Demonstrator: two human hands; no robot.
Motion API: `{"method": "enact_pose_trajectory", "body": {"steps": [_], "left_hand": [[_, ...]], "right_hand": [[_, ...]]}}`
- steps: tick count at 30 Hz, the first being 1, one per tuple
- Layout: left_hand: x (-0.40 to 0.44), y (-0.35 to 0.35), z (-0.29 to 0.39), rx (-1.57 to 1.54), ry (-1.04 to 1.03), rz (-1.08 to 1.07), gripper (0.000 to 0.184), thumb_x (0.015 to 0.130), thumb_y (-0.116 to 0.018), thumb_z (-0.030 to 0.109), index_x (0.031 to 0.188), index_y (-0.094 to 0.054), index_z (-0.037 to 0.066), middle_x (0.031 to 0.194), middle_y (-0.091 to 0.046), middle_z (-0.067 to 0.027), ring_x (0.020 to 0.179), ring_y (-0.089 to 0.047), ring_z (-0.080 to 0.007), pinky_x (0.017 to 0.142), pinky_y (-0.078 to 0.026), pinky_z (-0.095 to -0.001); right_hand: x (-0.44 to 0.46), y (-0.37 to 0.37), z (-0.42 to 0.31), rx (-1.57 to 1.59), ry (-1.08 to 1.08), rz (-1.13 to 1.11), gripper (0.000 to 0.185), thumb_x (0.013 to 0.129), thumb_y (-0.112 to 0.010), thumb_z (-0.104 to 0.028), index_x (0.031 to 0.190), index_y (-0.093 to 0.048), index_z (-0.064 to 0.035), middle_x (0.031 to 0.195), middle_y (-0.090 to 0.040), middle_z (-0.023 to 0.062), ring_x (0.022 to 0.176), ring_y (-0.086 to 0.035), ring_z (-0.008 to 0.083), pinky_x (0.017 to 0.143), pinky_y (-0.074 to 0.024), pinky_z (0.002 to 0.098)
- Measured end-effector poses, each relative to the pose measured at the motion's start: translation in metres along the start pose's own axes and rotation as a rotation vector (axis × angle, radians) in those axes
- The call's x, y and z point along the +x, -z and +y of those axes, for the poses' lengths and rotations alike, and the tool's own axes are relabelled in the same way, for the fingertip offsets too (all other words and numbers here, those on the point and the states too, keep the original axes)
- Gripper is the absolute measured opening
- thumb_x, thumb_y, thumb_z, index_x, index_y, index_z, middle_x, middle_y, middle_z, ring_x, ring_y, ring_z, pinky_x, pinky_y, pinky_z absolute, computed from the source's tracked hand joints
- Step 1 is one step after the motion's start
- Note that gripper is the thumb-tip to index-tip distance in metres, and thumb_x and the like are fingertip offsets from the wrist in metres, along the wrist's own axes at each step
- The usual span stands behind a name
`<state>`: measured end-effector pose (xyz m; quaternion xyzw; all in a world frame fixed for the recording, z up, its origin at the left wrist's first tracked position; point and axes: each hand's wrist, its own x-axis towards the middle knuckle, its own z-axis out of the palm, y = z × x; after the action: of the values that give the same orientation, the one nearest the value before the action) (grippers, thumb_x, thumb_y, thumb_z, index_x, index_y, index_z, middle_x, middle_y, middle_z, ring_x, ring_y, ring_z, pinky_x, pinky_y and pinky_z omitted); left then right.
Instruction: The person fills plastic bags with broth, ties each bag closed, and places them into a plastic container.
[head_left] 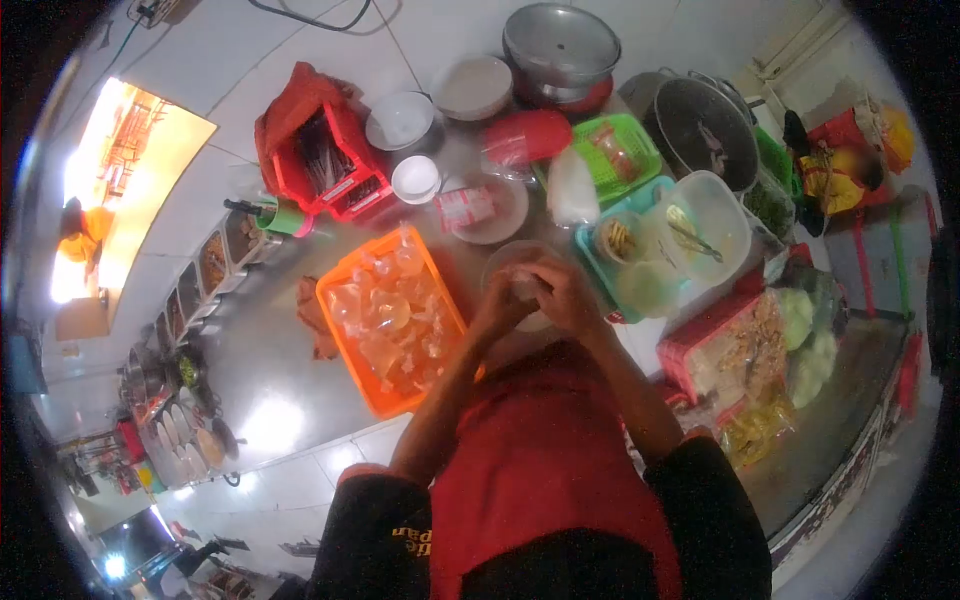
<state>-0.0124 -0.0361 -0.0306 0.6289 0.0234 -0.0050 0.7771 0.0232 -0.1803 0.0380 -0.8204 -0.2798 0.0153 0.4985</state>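
My left hand (508,303) and my right hand (566,298) meet over a round translucent bowl (497,262). The fingers of both are closed around what looks like a small clear plastic bag (524,287), partly hidden by them. Just left of my left forearm stands an orange basket (374,398) heaped with knotted clear plastic bags (392,310). To the right of my right hand is a light-blue tray (590,243) bearing clear tubs, one of them with a spoon (697,241) in it.
Behind my hands are a red utensil box (285,150), white bowls (402,122), a green basket (640,160), a steel bowl (562,45) and a dark pot (706,130). At right sits a red crate (690,350) of food. Steel food containers (213,262) line the left. Other people appear at the edges.
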Motion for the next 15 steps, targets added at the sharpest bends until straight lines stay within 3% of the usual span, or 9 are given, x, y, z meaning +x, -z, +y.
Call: {"method": "enact_pose_trajectory", "body": {"steps": [2,4,6,9,10,12,15], "left_hand": [[0.002,-0.001,-0.035,-0.007,-0.004,0.066,0.044,0.069,-0.074,0.004,0.111,-0.061,0.004,0.115,-0.059,-0.0140,0.109,-0.053,-0.0266,0.092,-0.043,-0.0368],[0.002,-0.008,-0.035,0.407,-0.132,0.165,0.042,0.067,-0.075,0.004,0.108,-0.063,0.004,0.112,-0.060,-0.0149,0.109,-0.054,-0.0300,0.092,-0.043,-0.0379],[0.001,-0.010,-0.021,0.445,-0.130,0.117,0.037,0.067,-0.076,0.004,0.103,-0.065,0.005,0.110,-0.060,-0.0157,0.107,-0.054,-0.0320,0.092,-0.043,-0.0401],[-0.002,-0.019,0.019,0.406,-0.213,0.123,0.030,0.067,-0.076,0.005,0.096,-0.067,0.006,0.107,-0.062,-0.0145,0.106,-0.054,-0.0320,0.092,-0.042,-0.0422],[-0.003,-0.022,0.029,0.375,-0.256,0.139,0.028,0.068,-0.075,0.005,0.094,-0.068,0.006,0.107,-0.062,-0.0137,0.105,-0.054,-0.0315,0.092,-0.042,-0.0427],[0.000,-0.019,0.044,0.621,-0.403,0.095,0.027,0.067,-0.075,0.005,0.093,-0.068,0.007,0.105,-0.063,-0.0118,0.104,-0.055,-0.0308,0.091,-0.042,-0.0423],[0.002,-0.016,0.052,0.746,-0.488,0.063,0.025,0.067,-0.075,0.006,0.091,-0.067,0.008,0.104,-0.064,-0.0094,0.102,-0.056,-0.0299,0.090,-0.042,-0.0420]], "right_hand": [[-0.011,-0.011,0.012,0.010,-0.096,0.109,0.023,0.092,-0.055,-0.021,0.100,-0.063,-0.0014,0.094,-0.065,0.0154,0.091,-0.061,0.0330,0.085,-0.0469,0.0407],[-0.009,0.000,0.003,0.112,-0.183,0.179,0.024,0.093,-0.055,-0.024,0.099,-0.062,-0.0019,0.091,-0.065,0.0119,0.086,-0.061,0.0274,0.080,-0.0480,0.0369],[-0.010,0.019,-0.008,0.317,-0.263,0.205,0.026,0.094,-0.055,-0.028,0.098,-0.061,-0.0028,0.087,-0.064,0.0074,0.079,-0.061,0.0200,0.073,-0.0492,0.0317],[-0.014,0.019,-0.007,0.646,-0.561,0.206,0.024,0.094,-0.057,-0.027,0.099,-0.058,-0.0043,0.083,-0.060,0.0015,0.068,-0.054,0.0099,0.060,-0.0446,0.0234],[-0.012,0.022,-0.013,0.819,-0.634,0.222,0.022,0.093,-0.058,-0.026,0.101,-0.058,-0.0047,0.082,-0.060,0.0007,0.067,-0.052,0.0083,0.059,-0.0426,0.0222],[-0.005,0.030,-0.027,1.171,-0.772,0.247,0.022,0.093,-0.059,-0.023,0.104,-0.056,-0.0053,0.079,-0.058,-0.0007,0.064,-0.048,0.0052,0.055,-0.0386,0.0200],[0.005,0.039,-0.034,1.429,-0.832,0.309,0.017,0.090,-0.061,-0.013,0.104,-0.056,-0.0068,0.070,-0.051,-0.0018,0.058,-0.046,0.0049,0.050,-0.0348,0.0200]]}}
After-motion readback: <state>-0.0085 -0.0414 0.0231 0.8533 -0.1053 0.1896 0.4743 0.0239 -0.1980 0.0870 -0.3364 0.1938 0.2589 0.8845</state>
